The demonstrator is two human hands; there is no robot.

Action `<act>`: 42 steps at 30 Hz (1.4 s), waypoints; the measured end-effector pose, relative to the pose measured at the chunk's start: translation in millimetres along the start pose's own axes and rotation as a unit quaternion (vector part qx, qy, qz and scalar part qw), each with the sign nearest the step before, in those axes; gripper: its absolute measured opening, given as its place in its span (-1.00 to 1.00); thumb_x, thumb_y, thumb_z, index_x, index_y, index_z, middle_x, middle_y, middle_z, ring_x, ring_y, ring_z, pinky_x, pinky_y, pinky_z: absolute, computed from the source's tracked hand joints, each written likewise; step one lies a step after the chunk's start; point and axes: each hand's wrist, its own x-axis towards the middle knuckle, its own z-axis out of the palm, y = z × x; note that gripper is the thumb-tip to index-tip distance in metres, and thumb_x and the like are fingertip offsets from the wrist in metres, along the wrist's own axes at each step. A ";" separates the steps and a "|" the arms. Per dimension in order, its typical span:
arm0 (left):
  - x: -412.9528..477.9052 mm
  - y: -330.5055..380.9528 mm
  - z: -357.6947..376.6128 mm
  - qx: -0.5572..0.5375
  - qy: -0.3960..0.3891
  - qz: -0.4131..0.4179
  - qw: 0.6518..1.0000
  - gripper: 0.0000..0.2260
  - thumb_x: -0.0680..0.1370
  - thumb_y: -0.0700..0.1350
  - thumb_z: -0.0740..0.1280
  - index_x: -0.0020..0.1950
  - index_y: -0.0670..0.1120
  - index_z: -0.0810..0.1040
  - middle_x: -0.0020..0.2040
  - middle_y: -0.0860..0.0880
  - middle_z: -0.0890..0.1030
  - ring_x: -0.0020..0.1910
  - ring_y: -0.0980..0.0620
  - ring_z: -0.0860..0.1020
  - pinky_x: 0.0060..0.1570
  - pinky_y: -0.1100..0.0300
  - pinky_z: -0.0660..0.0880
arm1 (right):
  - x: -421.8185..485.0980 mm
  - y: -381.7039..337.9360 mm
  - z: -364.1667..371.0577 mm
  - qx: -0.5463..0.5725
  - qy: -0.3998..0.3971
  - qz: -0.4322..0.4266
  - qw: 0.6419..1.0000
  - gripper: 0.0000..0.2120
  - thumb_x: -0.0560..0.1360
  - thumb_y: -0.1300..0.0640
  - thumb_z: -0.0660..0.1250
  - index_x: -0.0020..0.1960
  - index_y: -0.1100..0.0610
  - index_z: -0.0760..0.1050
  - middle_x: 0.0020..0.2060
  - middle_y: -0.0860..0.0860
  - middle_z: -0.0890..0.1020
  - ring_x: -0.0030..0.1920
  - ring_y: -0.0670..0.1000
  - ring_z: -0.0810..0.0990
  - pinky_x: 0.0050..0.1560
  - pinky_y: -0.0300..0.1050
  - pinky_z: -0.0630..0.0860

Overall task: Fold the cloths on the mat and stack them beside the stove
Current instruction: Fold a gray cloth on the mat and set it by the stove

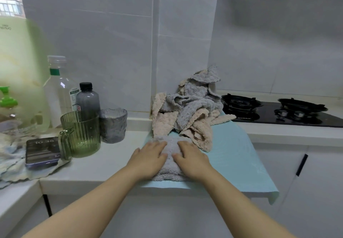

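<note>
**Pressing Flat**

A tiled wall (111, 52) backed the counter (104, 165). At the near edge of the mat (232, 163), my left hand (150, 160) and right hand (191, 158) pressed a folded cloth (170, 165), fingers straight. Unfolded cloths (191, 111) heaped at its far end; a green jug (81, 135) stood left of it, contents unclear.

Your folded grey fleece cloth (169, 165) lay flat at the near edge of the pale blue mat (233, 156), pressed under your left hand (148, 158) and right hand (192, 160). Behind it, the crumpled heap of grey and beige cloths (187, 111) sat against the wall, just beside the black gas stove (278, 115).
</note>
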 end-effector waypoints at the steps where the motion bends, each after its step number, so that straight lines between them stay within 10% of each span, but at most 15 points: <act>1: 0.0 -2.1 5.4 0.004 -0.017 -0.020 1.000 -0.56 0.64 0.03 -0.04 0.53 0.06 0.05 0.56 0.05 -0.02 0.53 0.06 -0.05 0.47 -0.02 -0.03 | -0.2 0.9 4.2 -0.010 -0.019 0.012 1.000 -0.55 0.59 -0.07 0.04 0.44 0.05 0.20 0.45 -0.04 0.24 0.46 0.03 0.15 0.36 0.06 0.18; 8: -5.5 -2.1 13.2 -0.005 0.022 -0.061 0.998 -0.56 0.62 -0.02 -0.04 0.52 0.07 0.10 0.56 0.01 0.00 0.53 0.05 -0.02 0.47 -0.05 -0.08 | 1.2 2.3 7.1 -0.024 -0.059 0.028 0.998 -0.49 0.61 -0.12 -0.03 0.52 0.01 0.08 0.53 -0.06 0.04 0.53 0.01 -0.05 0.45 0.05 -0.01; 13: -7.0 -5.9 6.2 -0.123 0.031 -0.064 0.990 -0.58 0.60 -0.09 0.05 0.48 0.03 0.23 0.52 0.00 0.17 0.49 0.01 0.15 0.45 0.04 0.09 | -3.8 7.1 1.6 0.190 0.055 0.089 0.976 -0.58 0.60 -0.04 0.08 0.38 0.13 0.32 0.32 0.08 0.43 0.30 0.10 0.40 0.31 0.05 0.32; 19: -11.4 -7.3 -6.5 -0.314 0.057 -0.122 0.940 -0.63 0.55 -0.14 0.15 0.37 0.02 0.33 0.35 -0.06 0.41 -0.15 -0.01 0.49 -0.14 0.16 0.33 | -11.0 2.0 0.1 0.103 0.036 0.113 0.988 -0.56 0.58 0.00 0.07 0.41 0.14 0.24 0.35 0.14 0.41 0.37 0.16 0.29 0.29 0.00 0.24; 26: -11.9 -13.1 2.7 -0.259 0.066 -0.072 0.961 -0.65 0.61 -0.06 0.14 0.41 0.04 0.31 0.43 0.08 0.34 0.36 0.06 0.33 0.25 0.23 0.23 | -2.8 5.2 3.9 0.097 0.014 0.101 0.990 -0.46 0.56 -0.07 0.07 0.51 -0.01 0.06 0.44 -0.02 0.30 0.45 0.09 0.17 0.39 0.05 0.07; 34: -11.6 -15.0 5.5 -0.268 0.047 -0.094 0.958 -0.67 0.46 -0.02 0.16 0.23 0.02 0.40 0.29 0.19 0.38 0.27 0.05 0.38 0.17 0.16 0.29 | -1.5 3.5 1.6 0.170 0.087 0.173 0.966 -0.49 0.51 -0.05 0.21 0.42 0.05 0.24 0.23 0.01 0.50 0.26 0.06 0.35 0.24 -0.05 0.25; 42: -8.0 -11.9 -17.5 -0.311 0.021 -0.148 0.939 -0.56 0.20 0.26 0.21 -0.01 0.09 0.46 0.14 0.10 0.44 0.23 -0.01 0.40 0.24 0.10 0.31 | 6.9 0.2 -33.7 0.204 -0.114 0.328 0.915 -0.65 0.37 -0.13 0.37 0.07 0.01 0.48 0.00 -0.07 0.62 0.08 0.06 0.54 0.15 -0.03 0.37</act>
